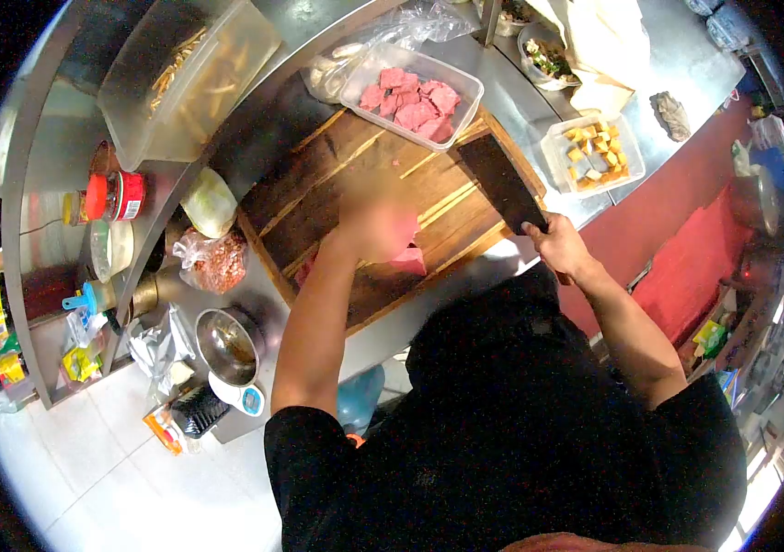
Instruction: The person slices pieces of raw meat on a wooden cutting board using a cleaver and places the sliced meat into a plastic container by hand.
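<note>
Fingers of the right hand (pixel 561 245) are wrapped around the handle of a cleaver (pixel 502 180), whose broad dark blade points far and to the left, above the right side of a wooden chopping board (pixel 318 179). I cannot tell whether the blade touches the wood. The left hand (pixel 378 221) is over the middle of the board; it is blurred, so I cannot tell whether its fingers are wide, narrow or gripping. Pink meat (pixel 408 262) lies on the board just beside that hand and partly hidden by it, with a little more pink showing to the left of the forearm.

At the far edge of the board, 1 clear tub (pixel 471 90) holds pink slabs (pixel 415 106), with a plastic bag (pixel 329 78) at its left. To the right, on the steel desk (pixel 697 81), a 2nd tub (pixel 559 173) contains yellow-brown cubes (pixel 594 152), and a grey rag (pixel 670 116) lies farther right. Left of the board are a pale green vegetable (pixel 209 202), a bag of reddish bits (pixel 212 260) and, nearer, a metal bowl (pixel 226 345) by a white scale (pixel 237 396).
</note>
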The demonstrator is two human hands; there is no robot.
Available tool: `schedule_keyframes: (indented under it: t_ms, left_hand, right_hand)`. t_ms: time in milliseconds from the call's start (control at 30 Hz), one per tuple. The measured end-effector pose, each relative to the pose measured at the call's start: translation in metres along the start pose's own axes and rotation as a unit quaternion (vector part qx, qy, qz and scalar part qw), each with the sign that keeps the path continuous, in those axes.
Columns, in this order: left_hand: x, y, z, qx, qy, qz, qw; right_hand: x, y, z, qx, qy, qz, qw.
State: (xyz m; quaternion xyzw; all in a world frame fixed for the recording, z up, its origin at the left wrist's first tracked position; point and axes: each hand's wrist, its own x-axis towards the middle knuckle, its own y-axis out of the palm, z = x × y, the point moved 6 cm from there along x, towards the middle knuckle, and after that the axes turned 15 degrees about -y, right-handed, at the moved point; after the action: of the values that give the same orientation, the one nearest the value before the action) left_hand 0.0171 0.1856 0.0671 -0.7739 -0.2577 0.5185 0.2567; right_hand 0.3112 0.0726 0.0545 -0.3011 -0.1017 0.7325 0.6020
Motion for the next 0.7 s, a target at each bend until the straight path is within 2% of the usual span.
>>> schedule_keyframes:
  t_ms: [33, 67, 133, 233, 267, 333, 367, 400, 433, 533, 600, 633, 700]
  left_hand:
    - [-0.003, 0.002, -0.003, 0.025, -0.008, 0.026, 0.999]
    - [-0.016, -0.01, -0.016, 0.021, 0.086, -0.119, 0.989]
    - [-0.031, -0.021, -0.024, 0.017, 0.176, -0.266, 0.948]
    - [-0.032, -0.016, -0.013, -0.061, 0.251, -0.308, 0.916]
    - [-0.016, -0.003, 0.001, -0.1, 0.159, -0.18, 0.966]
    - [0.005, 0.027, 0.03, -0.14, 0.062, -0.048, 0.987]
    - [0.017, 0.042, 0.048, -0.124, 0.034, -0.07, 0.989]
    - [0.023, 0.048, 0.059, -0.107, 0.006, -0.091, 0.99]
    - [0.012, 0.032, 0.045, -0.11, 0.004, -0.092, 0.99]
    - [0.002, 0.022, 0.028, -0.063, 0.059, -0.068, 0.994]
    - [0.052, 0.078, 0.098, -0.249, 0.02, -0.063, 0.966]
    - [0.078, 0.093, 0.128, -0.249, 0.02, -0.061, 0.966]
    - [0.125, 0.098, 0.173, -0.456, 0.038, -0.023, 0.889]
  right_hand:
    - [-0.001, 0.001, 0.002, 0.02, -0.03, -0.018, 0.999]
    - [0.0, 0.001, 0.0, 0.019, -0.023, -0.015, 0.999]
    - [0.0, 0.0, 0.002, 0.015, -0.014, 0.0, 1.0]
    - [0.002, -0.003, 0.012, 0.014, -0.032, -0.002, 0.999]
    - [0.001, -0.005, 0.015, 0.02, -0.023, 0.005, 1.0]
    - [0.003, -0.003, 0.009, 0.021, -0.047, -0.001, 0.999]
    - [0.004, -0.003, 0.009, 0.024, -0.067, -0.008, 0.997]
    - [0.004, -0.008, 0.011, -0.041, 0.032, 0.032, 0.998]
    - [0.006, -0.009, 0.011, -0.043, 0.03, 0.034, 0.998]
    - [0.005, -0.007, 0.009, -0.036, 0.044, 0.046, 0.997]
    - [0.006, -0.006, 0.014, 0.012, -0.005, 0.015, 1.0]
    - [0.007, -0.004, 0.008, 0.012, -0.003, 0.016, 1.0]
    - [0.009, -0.002, -0.005, 0.014, -0.004, 0.008, 1.0]
